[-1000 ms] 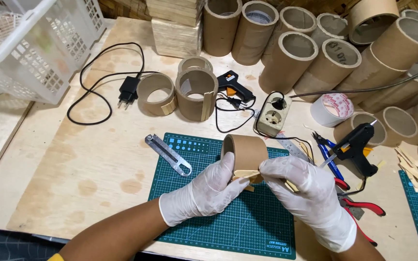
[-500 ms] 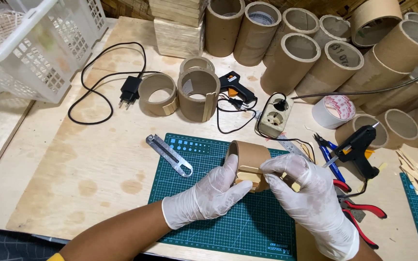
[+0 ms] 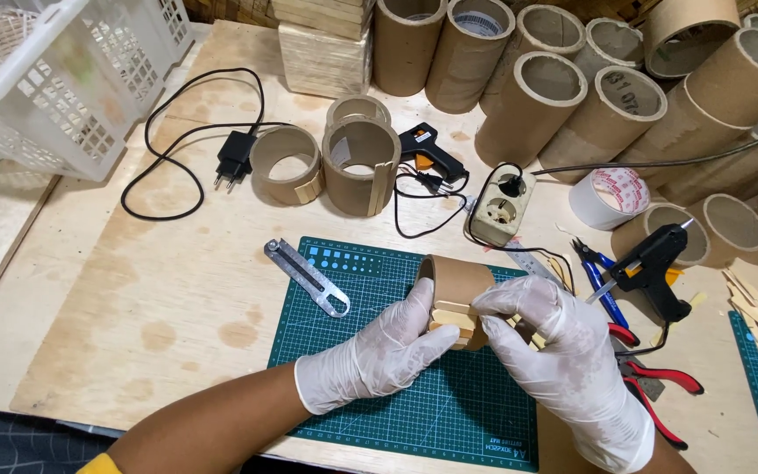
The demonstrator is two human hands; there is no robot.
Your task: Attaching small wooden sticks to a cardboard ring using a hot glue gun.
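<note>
Left hand (image 3: 377,351), white glove, we see it curled around the near side of a short cardboard ring (image 3: 456,290), thumb up against the wooden slats (image 3: 454,318) stuck on its outer wall. Right hand (image 3: 563,351), also gloved, closes on the same ring from the other side, fingertips pressing on the slats. Both hands grip it; neither is open. The ring is held on its side just above the green cutting mat (image 3: 370,351), at the mat's upper right part.

On the mat's upper left corner we note a metal utility knife (image 3: 307,276), lying diagonal, apart from the hands. Right of the hands: a black glue gun (image 3: 651,268) propped on the table (image 3: 133,290), blue-handled cutters (image 3: 598,276) and red-handled pliers (image 3: 660,382) near the right wrist. Behind the mat sits a beige power socket (image 3: 502,211) with a plug in it, a second, smaller black glue gun (image 3: 427,149), and two more cardboard rings (image 3: 326,162) with slats already on them. A roll of white tape (image 3: 609,197) stands further right. Tall cardboard tubes (image 3: 537,96) crowd the back edge. A white plastic basket (image 3: 63,79) sits at the far left, a black adapter with cord (image 3: 234,158) beside it.
</note>
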